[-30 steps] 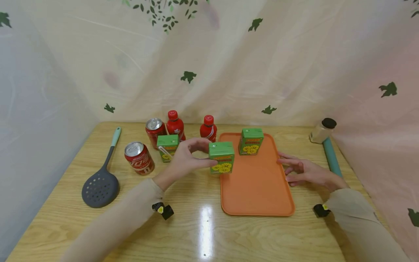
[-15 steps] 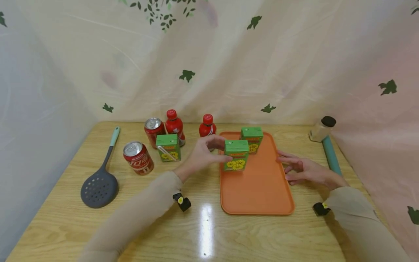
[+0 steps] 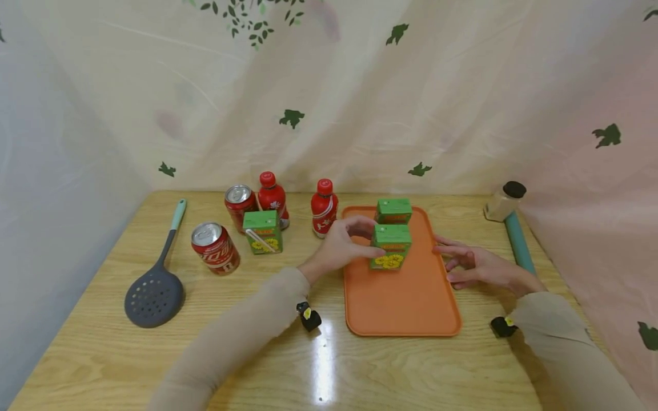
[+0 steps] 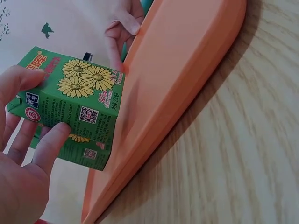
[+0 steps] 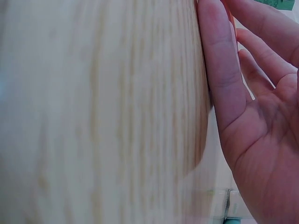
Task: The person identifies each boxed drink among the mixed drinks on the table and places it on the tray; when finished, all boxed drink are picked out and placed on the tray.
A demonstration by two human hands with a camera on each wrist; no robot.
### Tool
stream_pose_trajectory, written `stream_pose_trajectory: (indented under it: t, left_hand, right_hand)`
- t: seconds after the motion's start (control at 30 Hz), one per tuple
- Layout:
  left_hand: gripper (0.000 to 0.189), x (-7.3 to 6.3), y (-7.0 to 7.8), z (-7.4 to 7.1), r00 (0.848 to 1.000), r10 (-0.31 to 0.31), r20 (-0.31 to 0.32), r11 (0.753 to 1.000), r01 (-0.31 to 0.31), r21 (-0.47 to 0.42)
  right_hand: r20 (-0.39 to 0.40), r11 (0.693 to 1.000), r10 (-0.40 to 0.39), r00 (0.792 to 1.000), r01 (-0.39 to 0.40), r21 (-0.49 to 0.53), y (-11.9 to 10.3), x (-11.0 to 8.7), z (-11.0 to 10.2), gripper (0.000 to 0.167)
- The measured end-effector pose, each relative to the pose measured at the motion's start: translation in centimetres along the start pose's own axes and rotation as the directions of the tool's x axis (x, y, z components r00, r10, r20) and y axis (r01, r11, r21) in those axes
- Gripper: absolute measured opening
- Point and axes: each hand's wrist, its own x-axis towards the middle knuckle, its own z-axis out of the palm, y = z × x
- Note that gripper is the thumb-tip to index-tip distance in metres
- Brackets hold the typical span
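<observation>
My left hand (image 3: 343, 246) grips a green drink carton (image 3: 392, 246) by its sides, thumb across the front with the yellow flowers. In the left wrist view the held carton (image 4: 81, 105) overlaps the tray, its base near the tray floor. The orange tray (image 3: 401, 311) lies flat on the table. Another green carton (image 3: 394, 205) stands at the tray's far end, partly hidden behind the held one. My right hand (image 3: 478, 267) rests with fingers and thumb against the tray's right rim. In the right wrist view those fingers (image 5: 222, 60) look fairly straight.
Left of the tray stand a red bottle (image 3: 324, 208), another red bottle (image 3: 272, 200), a third green carton (image 3: 263, 233) with a straw, and two red cans (image 3: 216, 249). A slotted turner (image 3: 154, 297) lies far left. A black-lidded jar (image 3: 505, 201) and teal rod (image 3: 520, 242) are right.
My left hand has carried the carton rightward from the tray's left edge to over the tray, in front of the standing carton. The right hand has stayed at the rim.
</observation>
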Motion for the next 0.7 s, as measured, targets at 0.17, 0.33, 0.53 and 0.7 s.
stream_pose_trajectory:
  t: [0.17, 0.33, 0.53, 0.7]
  left_hand:
    - [0.045, 0.3, -0.3, 0.9, 1.0, -0.013, 0.003, 1.0, 0.013, 0.024]
    - [0.046, 0.4, -0.6, 1.4, 1.0, -0.022, 0.0, 0.999, 0.022, 0.038]
    - [0.045, 0.4, -0.7, 1.8, 1.0, -0.013, -0.007, 0.999, 0.013, 0.048]
    - [0.044, 0.4, -0.8, 2.0, 1.0, -0.026, -0.012, 0.998, 0.026, 0.054]
  right_hand:
    - [-0.005, 1.0, 0.01, 1.0, -0.01, -0.001, -0.1, -0.1, 0.0, 0.072]
    - [-0.009, 1.0, 0.021, 1.0, -0.021, 0.0, -0.2, -0.1, 0.1, 0.07]
    - [-0.014, 1.0, 0.017, 1.0, -0.017, 0.01, -0.1, 0.0, 0.1, 0.07]
    - [-0.018, 1.0, 0.018, 1.0, -0.018, 0.015, -0.1, -0.1, 0.1, 0.069]
